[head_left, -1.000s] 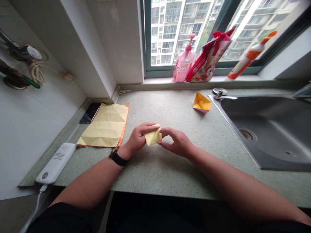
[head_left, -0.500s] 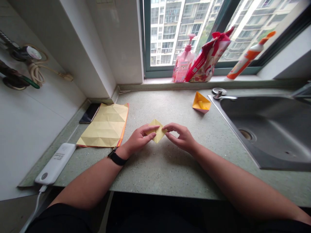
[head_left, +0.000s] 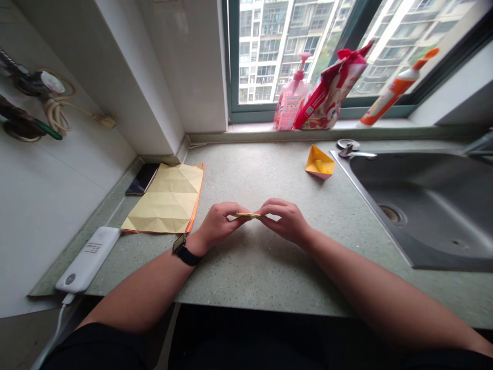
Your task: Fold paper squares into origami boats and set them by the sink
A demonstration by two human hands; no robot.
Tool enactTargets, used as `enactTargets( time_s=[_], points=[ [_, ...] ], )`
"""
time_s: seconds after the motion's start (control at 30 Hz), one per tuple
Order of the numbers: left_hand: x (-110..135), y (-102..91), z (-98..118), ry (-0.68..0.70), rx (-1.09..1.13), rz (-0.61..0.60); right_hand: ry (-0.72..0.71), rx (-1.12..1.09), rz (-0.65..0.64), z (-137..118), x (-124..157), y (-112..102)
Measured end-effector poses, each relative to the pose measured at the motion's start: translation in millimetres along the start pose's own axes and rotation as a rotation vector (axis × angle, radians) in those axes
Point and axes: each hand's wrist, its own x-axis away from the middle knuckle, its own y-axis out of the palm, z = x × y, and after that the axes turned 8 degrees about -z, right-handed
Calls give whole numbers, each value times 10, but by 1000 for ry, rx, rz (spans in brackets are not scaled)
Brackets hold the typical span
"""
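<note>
Between my two hands is a small folded piece of yellow paper (head_left: 248,215), seen nearly edge-on as a thin strip above the counter. My left hand (head_left: 221,222) pinches its left end between thumb and fingers. The right end is pinched by my right hand (head_left: 285,218), with its fingertips close to the left ones. Much of the paper's face is turned out of sight. Left of my hands lies a stack of creased pale-yellow paper sheets (head_left: 165,198) with orange-red edges. Further back on the right sits an orange folded-paper shape (head_left: 319,163) with an open hollow.
A phone (head_left: 140,179) lies partly under the sheets, and a white power bank (head_left: 89,258) with a cable is at the left edge. To the right is a steel sink (head_left: 427,205). A pink pump bottle (head_left: 290,105), a red bag (head_left: 333,95) and an orange-white bottle (head_left: 389,97) line the windowsill.
The folded paper has tilted from showing its diamond-shaped face to lying nearly edge-on. My left wrist has rolled slightly, and my right fingers now pinch the paper's end.
</note>
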Motion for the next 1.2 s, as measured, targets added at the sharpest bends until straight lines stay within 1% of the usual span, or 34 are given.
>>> enactTargets(
  time_s=[0.13, 0.23, 0.37, 0.53, 0.8, 0.87, 1.03, 1.1, 1.2],
  points=[
    [-15, -24, 29, 64, -135, 39, -81, 80, 55, -63, -6, 5],
    [-7, -20, 43, 93, -190, 44, -110, 98, 78, -100, -17, 1],
    [-1, -7, 67, 139, -198, 74, -127, 118, 90, -111, -25, 3],
    [-10, -4, 87, 233, -225, 106, -126, 168, 59, -118, -27, 5],
    [-15, 12, 87, 276, -246, 92, -214, 146, 84, -189, -55, 1],
    [-22, 11, 84, 267, -234, 96, -215, 133, 102, -206, -60, -13],
    [-25, -33, 32, 163, -223, 60, -213, 102, 162, -224, -42, -56],
    [-16, -51, 9, 143, -218, 67, -186, 96, 157, -195, -26, -56],
    [-1, -59, 2, 140, -204, 94, -136, 109, 104, -107, -5, -35]
  ],
)
